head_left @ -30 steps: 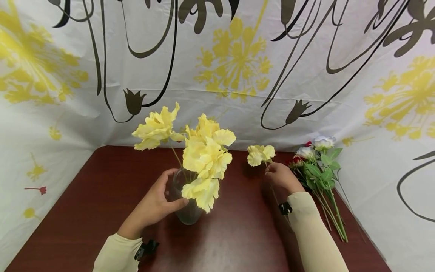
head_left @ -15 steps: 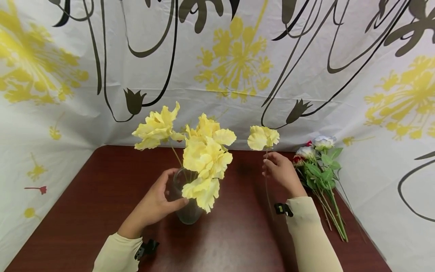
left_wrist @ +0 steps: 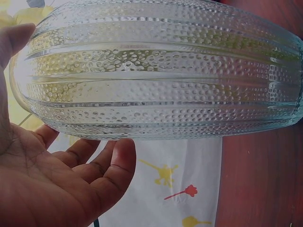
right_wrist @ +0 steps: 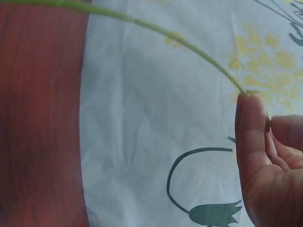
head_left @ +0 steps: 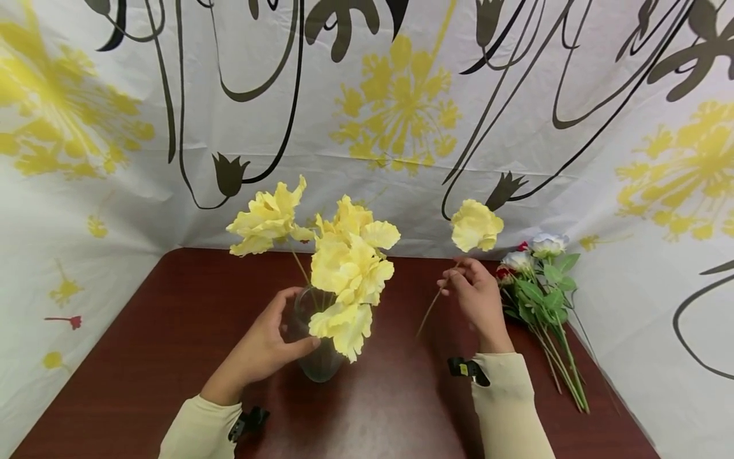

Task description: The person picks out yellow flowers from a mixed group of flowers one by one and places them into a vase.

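Observation:
A clear glass vase point(head_left: 320, 366) stands on the dark red table, holding several yellow artificial flowers point(head_left: 350, 264) that spread above its rim. My left hand point(head_left: 258, 347) holds the vase near its top, thumb on one side and fingers on the other. In the left wrist view the dimpled, ribbed glass of the vase point(left_wrist: 165, 80) fills the upper part. To the right, my right hand point(head_left: 477, 303) pinches a single yellow flower point(head_left: 477, 225) by its thin stem, the bloom up and the stem slanting down to the left. Its green stem point(right_wrist: 189, 45) curves away from the fingertips in the right wrist view.
At the table's right edge lies a bunch of artificial roses point(head_left: 547, 299), white and red blooms with green leaves and long stems. A white patterned cloth point(head_left: 367, 140) hangs behind and at both sides of the table point(head_left: 384, 414).
My right hand has raised the single yellow flower and moved it slightly right, turning it so its stem now points down-left. The left hand and vase have stayed in place.

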A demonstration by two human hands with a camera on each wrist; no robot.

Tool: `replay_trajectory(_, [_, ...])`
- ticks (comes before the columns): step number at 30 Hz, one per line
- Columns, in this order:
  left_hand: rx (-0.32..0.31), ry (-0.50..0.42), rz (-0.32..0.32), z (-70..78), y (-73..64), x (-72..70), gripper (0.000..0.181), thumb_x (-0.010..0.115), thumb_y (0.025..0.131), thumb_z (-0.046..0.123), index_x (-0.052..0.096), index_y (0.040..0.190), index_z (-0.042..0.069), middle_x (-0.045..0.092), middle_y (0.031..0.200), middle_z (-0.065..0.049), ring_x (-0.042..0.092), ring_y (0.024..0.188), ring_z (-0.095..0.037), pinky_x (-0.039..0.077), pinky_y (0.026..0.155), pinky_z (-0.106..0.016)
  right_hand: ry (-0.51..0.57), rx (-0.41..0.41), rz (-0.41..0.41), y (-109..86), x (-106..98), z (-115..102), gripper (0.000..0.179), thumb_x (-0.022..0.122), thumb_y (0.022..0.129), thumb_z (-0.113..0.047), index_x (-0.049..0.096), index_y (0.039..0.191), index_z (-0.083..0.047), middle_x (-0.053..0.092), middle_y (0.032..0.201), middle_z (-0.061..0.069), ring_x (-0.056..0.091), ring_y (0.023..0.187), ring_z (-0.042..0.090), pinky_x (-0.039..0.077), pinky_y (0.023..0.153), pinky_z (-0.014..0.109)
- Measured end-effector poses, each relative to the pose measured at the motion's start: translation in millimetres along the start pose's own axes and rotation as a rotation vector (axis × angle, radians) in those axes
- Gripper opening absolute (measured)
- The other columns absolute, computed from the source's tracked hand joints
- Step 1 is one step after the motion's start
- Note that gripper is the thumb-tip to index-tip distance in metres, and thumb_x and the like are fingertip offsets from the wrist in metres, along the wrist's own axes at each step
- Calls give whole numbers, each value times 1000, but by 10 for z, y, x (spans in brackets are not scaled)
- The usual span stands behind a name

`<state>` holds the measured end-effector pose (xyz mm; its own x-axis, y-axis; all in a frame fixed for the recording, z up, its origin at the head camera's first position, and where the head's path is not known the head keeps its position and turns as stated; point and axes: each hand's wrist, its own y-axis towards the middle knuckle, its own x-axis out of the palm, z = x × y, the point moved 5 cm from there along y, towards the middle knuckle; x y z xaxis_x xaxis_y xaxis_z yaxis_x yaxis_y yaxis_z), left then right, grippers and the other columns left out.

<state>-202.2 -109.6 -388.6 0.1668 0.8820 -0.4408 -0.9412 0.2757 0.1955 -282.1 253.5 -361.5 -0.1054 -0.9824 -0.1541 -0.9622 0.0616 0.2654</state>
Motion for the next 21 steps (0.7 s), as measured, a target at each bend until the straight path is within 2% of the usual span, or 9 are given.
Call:
replay_trajectory(5, [-6, -2, 0, 1, -6, 10, 81, 80, 83, 34, 33, 147, 17, 38, 148, -11, 39, 133, -30, 41, 98, -58, 171, -41, 93, -67, 13, -99, 27, 51, 103, -7, 51, 130, -4, 63, 99, 11, 69, 88, 21, 56, 75, 31])
replay_trajectory(9, [0, -5, -3, -1, 0, 18, 81, 80, 83, 35, 33, 146, 17, 38, 148, -10, 40, 133, -30, 41, 98, -57, 272, -67, 160, -136, 27, -186, 25, 51, 103, -4, 53, 128, -5, 62, 98, 10, 70, 86, 20, 56, 73, 28])
replay_trajectory(14, [3, -4, 0, 0, 1, 16, 80, 81, 83, 34, 34, 146, 17, 38, 148, -10, 40, 133, -30, 41, 98, -58, 355, -107, 168, -231, 78, -354, 28, 55, 101, -6, 52, 129, -4, 61, 99, 13, 70, 87, 21, 56, 74, 29])
replay_trajectory(21, [10, 5, 8, -3, 1, 4, 81, 81, 82, 34, 34, 146, 17, 40, 147, -10, 41, 131, -30, 42, 97, -56, 436, -209, 180, -362, 180, -612, 30, 55, 101, -4, 52, 130, 0, 62, 97, 14, 70, 84, 22, 57, 70, 28])
